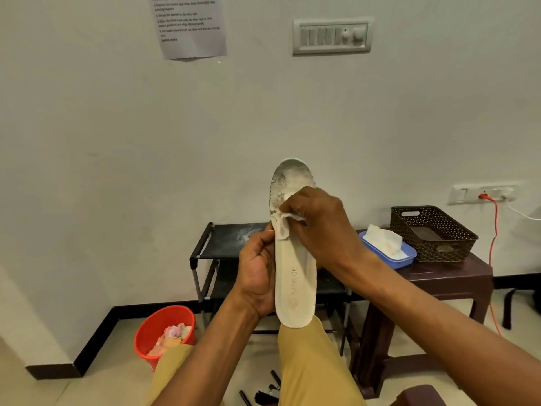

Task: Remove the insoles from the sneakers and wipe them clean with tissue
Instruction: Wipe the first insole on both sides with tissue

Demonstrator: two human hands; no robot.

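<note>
Now | insole (295, 276) upright, toe up | left hand (257, 276) holds | right hand (319, 224): tissue (283, 227)

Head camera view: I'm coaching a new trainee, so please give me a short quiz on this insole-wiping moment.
1. True or false: the right hand presses a white tissue against the cream foam insole, which the left hand grips.
2. Which part of the insole looks grey and soiled? A: the upper end; B: the lower end near the printed word; C: no part.
3. Fill in: the red plastic bucket holding scraps stands on the ____.

Key: 1 true; 2 A; 3 floor.
</note>
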